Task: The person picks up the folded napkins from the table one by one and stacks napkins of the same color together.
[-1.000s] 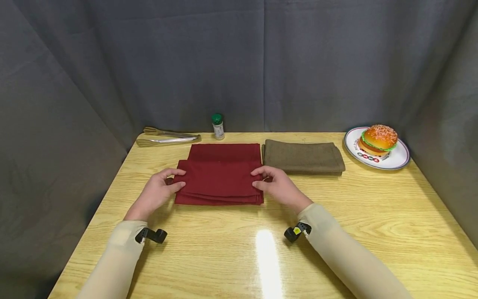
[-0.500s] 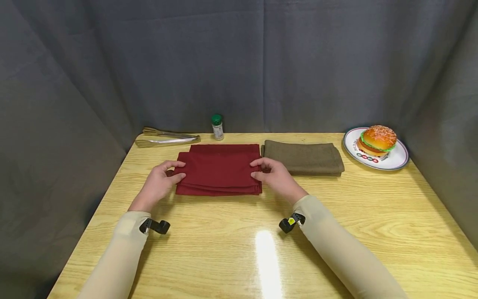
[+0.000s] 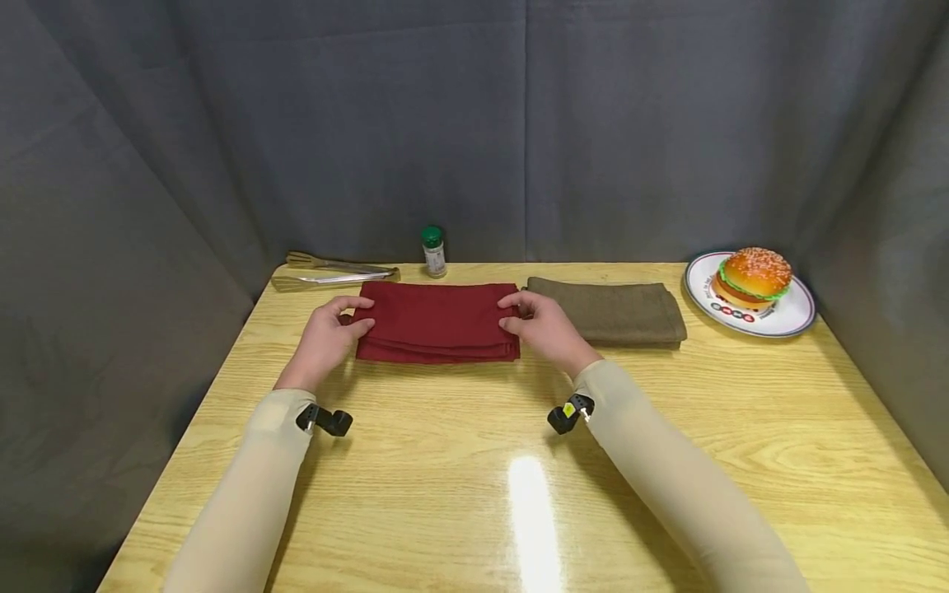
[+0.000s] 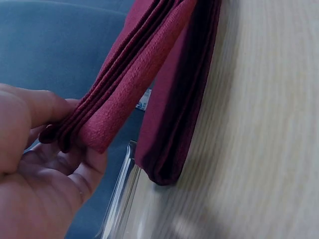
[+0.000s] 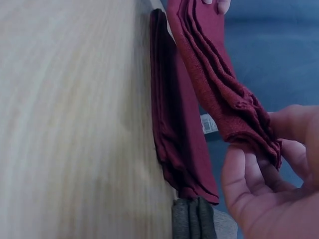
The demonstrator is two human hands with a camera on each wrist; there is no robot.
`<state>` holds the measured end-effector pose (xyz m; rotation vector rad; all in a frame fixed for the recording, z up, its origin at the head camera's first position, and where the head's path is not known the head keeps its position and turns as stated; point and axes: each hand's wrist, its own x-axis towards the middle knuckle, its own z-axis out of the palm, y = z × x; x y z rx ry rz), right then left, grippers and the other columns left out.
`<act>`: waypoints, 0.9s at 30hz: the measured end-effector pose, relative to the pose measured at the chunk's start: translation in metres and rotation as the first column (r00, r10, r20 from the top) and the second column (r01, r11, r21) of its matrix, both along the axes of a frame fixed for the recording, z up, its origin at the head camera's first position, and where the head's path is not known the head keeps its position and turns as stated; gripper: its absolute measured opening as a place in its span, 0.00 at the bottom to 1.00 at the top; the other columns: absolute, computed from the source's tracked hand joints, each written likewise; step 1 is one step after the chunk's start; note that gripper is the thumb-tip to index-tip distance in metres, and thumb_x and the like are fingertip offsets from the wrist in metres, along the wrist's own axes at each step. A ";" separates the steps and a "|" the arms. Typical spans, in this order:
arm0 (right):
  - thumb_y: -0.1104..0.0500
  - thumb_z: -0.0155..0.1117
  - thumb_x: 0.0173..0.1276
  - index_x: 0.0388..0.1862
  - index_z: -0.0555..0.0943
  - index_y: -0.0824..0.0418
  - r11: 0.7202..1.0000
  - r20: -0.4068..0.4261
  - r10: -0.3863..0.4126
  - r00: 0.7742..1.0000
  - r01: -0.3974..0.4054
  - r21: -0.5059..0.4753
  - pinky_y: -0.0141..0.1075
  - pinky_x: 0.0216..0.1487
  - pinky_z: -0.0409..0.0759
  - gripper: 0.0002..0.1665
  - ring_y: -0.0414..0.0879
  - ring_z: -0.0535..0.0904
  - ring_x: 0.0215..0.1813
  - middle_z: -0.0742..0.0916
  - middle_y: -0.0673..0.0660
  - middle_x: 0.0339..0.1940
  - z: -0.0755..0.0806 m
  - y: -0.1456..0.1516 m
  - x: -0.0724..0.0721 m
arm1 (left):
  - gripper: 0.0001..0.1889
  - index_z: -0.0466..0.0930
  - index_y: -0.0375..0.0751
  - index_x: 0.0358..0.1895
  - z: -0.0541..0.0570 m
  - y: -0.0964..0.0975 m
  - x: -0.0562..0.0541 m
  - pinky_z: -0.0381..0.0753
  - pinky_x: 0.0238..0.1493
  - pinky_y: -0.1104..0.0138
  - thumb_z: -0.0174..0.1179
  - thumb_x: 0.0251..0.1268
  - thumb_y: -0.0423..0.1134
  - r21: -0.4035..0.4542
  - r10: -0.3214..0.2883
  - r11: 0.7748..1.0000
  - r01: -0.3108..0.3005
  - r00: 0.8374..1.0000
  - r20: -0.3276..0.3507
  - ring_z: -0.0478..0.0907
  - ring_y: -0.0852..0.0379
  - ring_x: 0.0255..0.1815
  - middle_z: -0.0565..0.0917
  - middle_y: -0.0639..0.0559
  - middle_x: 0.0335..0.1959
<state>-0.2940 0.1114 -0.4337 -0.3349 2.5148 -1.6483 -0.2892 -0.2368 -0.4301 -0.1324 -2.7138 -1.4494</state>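
Between both hands hangs a folded dark red cloth napkin (image 3: 437,317), several layers thick. My left hand (image 3: 320,339) pinches its left end between thumb and fingers. At the opposite end, my right hand (image 3: 550,331) pinches the layers the same way. Both wrist views show a second folded red napkin (image 4: 174,109) lying on the table just beneath, with a gap between the two. In the head view the held napkin hides most of this lower one. A folded brown napkin (image 3: 608,313) lies right of them, close to my right hand.
Metal tongs (image 3: 334,276) lie at the table's back left. A small shaker with a green cap (image 3: 433,251) stands behind the napkins. At the back right, a white plate (image 3: 797,317) bears a toy-like hamburger (image 3: 754,276). A grey curtain (image 3: 445,123) surrounds the table.
Both hands have carried the held red napkin away from me, toward the back of the table. It now covers more of the lower red napkin. The other objects stay put.
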 end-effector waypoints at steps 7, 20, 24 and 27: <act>0.59 0.62 0.71 0.58 0.78 0.55 0.997 0.007 -0.018 1.000 0.018 0.071 0.40 0.37 0.72 0.17 0.49 0.71 0.37 0.78 0.57 0.40 0.006 -0.003 -0.014 | 0.15 0.79 0.45 0.58 0.000 0.006 -0.016 0.71 0.29 0.68 0.61 0.69 0.37 0.010 0.039 0.999 -0.039 0.999 -0.004 0.72 0.54 0.31 0.78 0.45 0.47; 0.59 0.61 0.70 0.61 0.77 0.57 0.982 0.032 -0.028 0.999 0.021 0.186 0.40 0.34 0.76 0.20 0.50 0.76 0.37 0.79 0.57 0.46 0.011 -0.008 -0.031 | 0.15 0.80 0.43 0.57 -0.006 0.008 -0.038 0.71 0.26 0.71 0.61 0.69 0.37 0.019 0.075 0.997 -0.075 0.997 0.012 0.72 0.59 0.26 0.78 0.45 0.39; 0.59 0.61 0.71 0.61 0.77 0.56 0.972 0.011 -0.040 0.999 0.037 0.232 0.42 0.41 0.76 0.20 0.50 0.75 0.44 0.80 0.56 0.50 0.009 -0.011 -0.034 | 0.14 0.81 0.41 0.56 -0.012 0.009 -0.045 0.74 0.30 0.71 0.61 0.68 0.36 0.013 0.079 0.997 -0.079 0.997 0.006 0.75 0.57 0.32 0.80 0.43 0.46; 0.58 0.61 0.71 0.62 0.76 0.56 0.966 -0.003 -0.038 0.999 0.037 0.256 0.45 0.48 0.75 0.21 0.51 0.76 0.49 0.80 0.56 0.53 0.005 -0.015 -0.034 | 0.14 0.80 0.39 0.55 -0.017 0.007 -0.047 0.74 0.33 0.70 0.61 0.68 0.35 -0.002 0.083 0.997 -0.083 0.996 0.012 0.75 0.55 0.35 0.79 0.42 0.52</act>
